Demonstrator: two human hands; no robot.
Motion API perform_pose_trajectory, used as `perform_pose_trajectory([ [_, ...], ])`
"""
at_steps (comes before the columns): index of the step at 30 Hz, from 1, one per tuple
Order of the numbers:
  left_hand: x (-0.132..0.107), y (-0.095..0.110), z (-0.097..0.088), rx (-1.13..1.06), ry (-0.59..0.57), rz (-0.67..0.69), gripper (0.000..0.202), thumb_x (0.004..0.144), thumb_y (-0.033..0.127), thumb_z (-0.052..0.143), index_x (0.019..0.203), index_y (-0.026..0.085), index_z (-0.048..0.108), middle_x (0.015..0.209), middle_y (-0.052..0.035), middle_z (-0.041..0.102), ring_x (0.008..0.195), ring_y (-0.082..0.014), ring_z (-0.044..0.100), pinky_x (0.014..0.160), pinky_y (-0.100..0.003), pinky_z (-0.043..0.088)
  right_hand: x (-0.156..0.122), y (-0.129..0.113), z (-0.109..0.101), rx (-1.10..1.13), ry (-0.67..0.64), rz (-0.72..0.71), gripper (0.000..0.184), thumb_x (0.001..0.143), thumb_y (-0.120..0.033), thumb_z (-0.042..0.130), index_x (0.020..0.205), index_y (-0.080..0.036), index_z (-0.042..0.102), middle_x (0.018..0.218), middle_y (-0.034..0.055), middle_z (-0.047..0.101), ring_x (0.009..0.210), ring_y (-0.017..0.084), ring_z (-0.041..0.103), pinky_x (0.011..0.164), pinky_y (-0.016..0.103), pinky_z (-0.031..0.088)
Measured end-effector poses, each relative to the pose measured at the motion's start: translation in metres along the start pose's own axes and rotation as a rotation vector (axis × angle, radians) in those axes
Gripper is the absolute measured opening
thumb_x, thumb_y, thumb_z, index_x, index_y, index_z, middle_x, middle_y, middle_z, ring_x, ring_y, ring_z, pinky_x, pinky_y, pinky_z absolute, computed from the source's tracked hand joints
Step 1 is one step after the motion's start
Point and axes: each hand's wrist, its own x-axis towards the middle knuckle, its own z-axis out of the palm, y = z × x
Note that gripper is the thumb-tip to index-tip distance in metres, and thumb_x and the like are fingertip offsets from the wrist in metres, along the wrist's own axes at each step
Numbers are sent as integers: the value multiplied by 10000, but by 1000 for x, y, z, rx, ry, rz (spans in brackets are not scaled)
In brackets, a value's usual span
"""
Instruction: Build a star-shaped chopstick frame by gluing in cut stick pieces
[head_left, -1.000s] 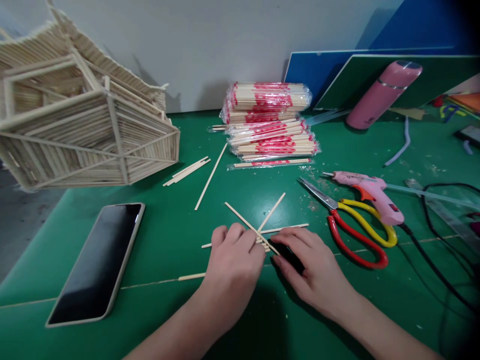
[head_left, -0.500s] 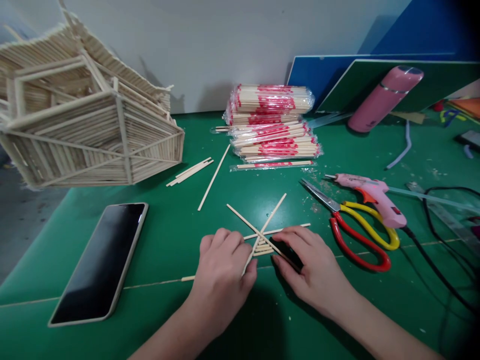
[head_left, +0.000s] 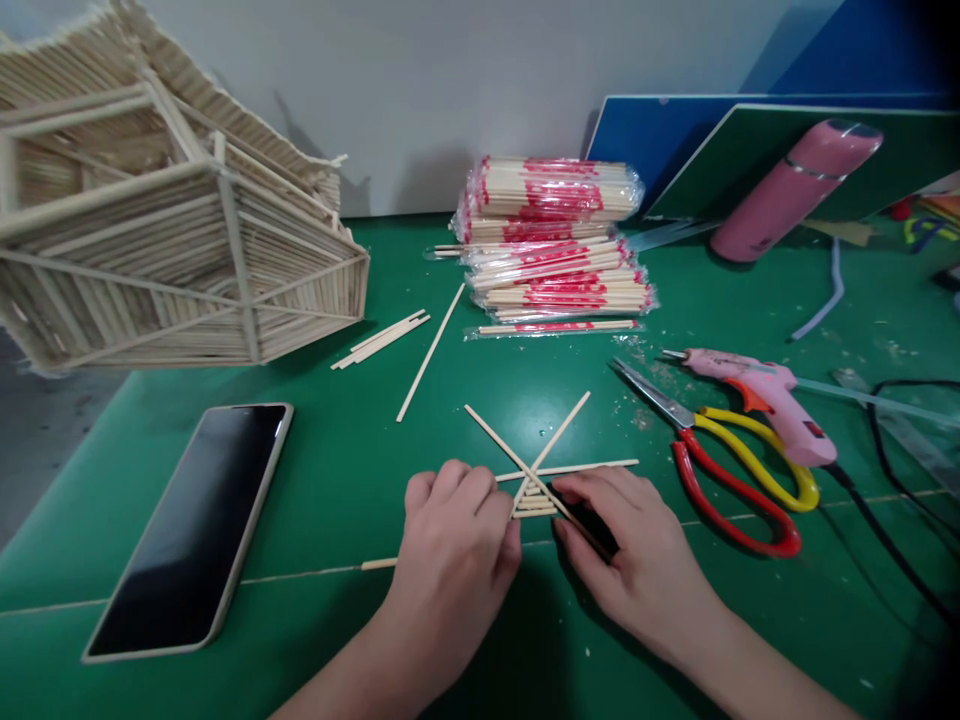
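Two crossed chopsticks (head_left: 531,473) lie on the green table between my hands, with short stick pieces (head_left: 535,503) laid like rungs below the crossing. A further chopstick (head_left: 592,467) runs sideways behind them. My left hand (head_left: 456,550) is closed at the left leg of the crossed frame, its fingers hiding that stick's lower end. Another stick end (head_left: 379,564) sticks out left from under this hand. My right hand (head_left: 637,545) has thumb and fingers closed around the right leg's lower part.
Scissors (head_left: 701,430) and a pink glue gun (head_left: 776,395) lie right; a phone (head_left: 191,530) lies left. Behind are loose chopsticks (head_left: 386,338), wrapped chopstick packs (head_left: 559,245) and a pink bottle (head_left: 795,190). A large stick-built model (head_left: 187,260) stands back left.
The view has shifted slightly. My left fingers now cover the lower part of the left stick, which showed beside them before. Both hands stay at the crossed chopsticks.
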Motion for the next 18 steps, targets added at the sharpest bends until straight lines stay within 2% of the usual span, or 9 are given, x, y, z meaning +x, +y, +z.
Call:
perform_pose_trajectory([
  [18,3,1,4,-64,23,-35,201,790,203,420,621,175,525,677,-24,516,702,-183,432,623,-338,295,0,-1,1,1,14,4,216,767,-198,490,978,-209,539,914,50,607,822,187,531,710,336,367],
])
